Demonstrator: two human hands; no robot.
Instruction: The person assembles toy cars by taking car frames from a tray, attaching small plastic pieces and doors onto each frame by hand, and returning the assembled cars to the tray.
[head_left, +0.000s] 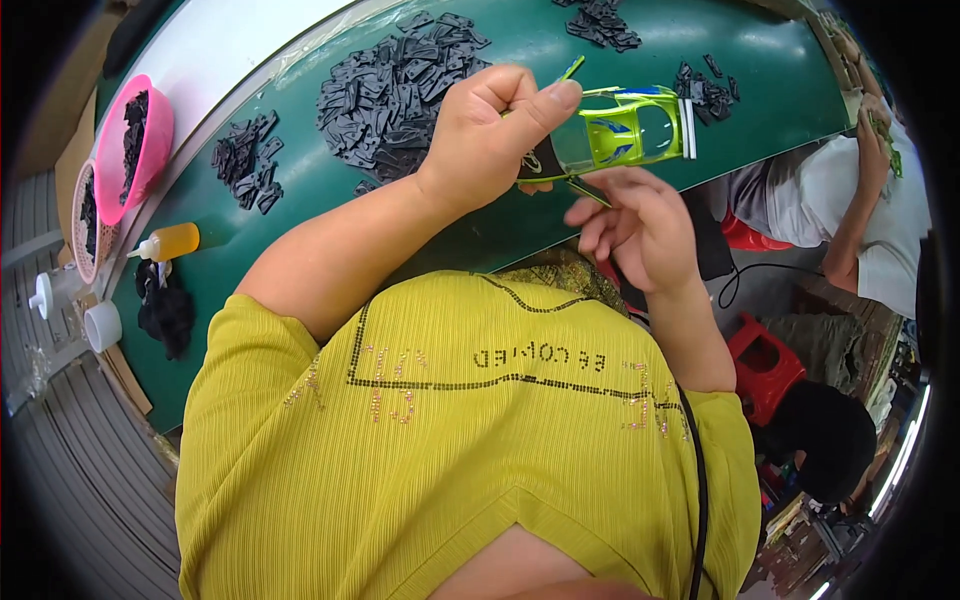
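My left hand [490,135] is closed around the front end of a bright green toy car body [625,130], with the thumb on top. The body has blue markings, clear windows and a silver-grey strip across its far right end. A door stands out from each side of it. Below the car, my right hand [645,225] has its fingers apart and loosely bent. Its fingertips are at the nearer door [588,190]; whether they touch it I cannot tell. Behind my left hand lies a large pile of small black plastic parts [385,95].
Smaller heaps of black parts lie on the green table [290,235]. Along its left side are a pink basin [150,150], an amber-filled squeeze bottle [175,241], a black cloth [165,310] and a white cup [102,326]. Another person [820,190] sits at the right, near a red stool [765,365].
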